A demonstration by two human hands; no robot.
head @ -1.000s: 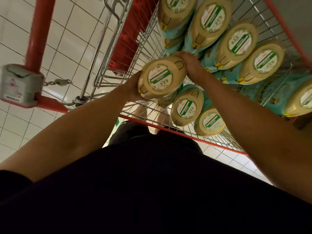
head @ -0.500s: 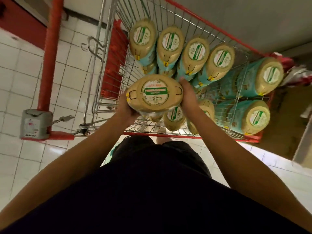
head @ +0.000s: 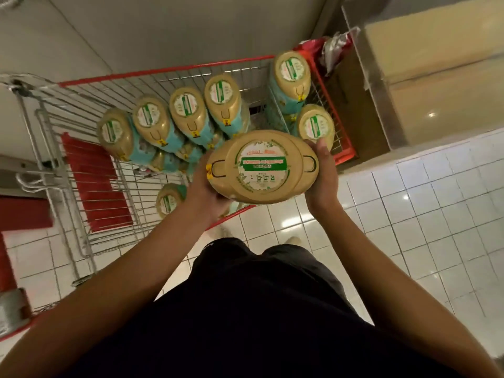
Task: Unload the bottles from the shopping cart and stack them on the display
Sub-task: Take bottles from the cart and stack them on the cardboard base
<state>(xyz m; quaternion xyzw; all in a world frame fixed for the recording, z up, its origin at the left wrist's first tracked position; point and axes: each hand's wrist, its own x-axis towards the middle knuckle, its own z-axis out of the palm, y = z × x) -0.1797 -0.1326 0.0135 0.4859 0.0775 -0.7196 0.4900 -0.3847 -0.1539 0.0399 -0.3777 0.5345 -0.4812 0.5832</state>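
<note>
Person is holding one large bottle (head: 263, 166) cap-end toward camera, above the near rim of the shopping cart (head: 163, 71), clear of the remaining bottles (head: 188, 110) lying in the basket. Judging by bulk and the two-handed carry, it is prob. full and heavy; plastic body likely stiff but smooth, so slip risk w/ one hand. Best hold: both flanks below the wide cap or underneath, not the cap itself. Left hand (head: 203, 192) is cupping the left flank, fingers mostly hidden beneath. Right hand (head: 323, 175) is clamping the opposite flank, fingers (head: 322, 148) curling round the edge. Pale stand (head: 409, 77) is showing at upper right; whether it is the display, cannot tell.
</note>
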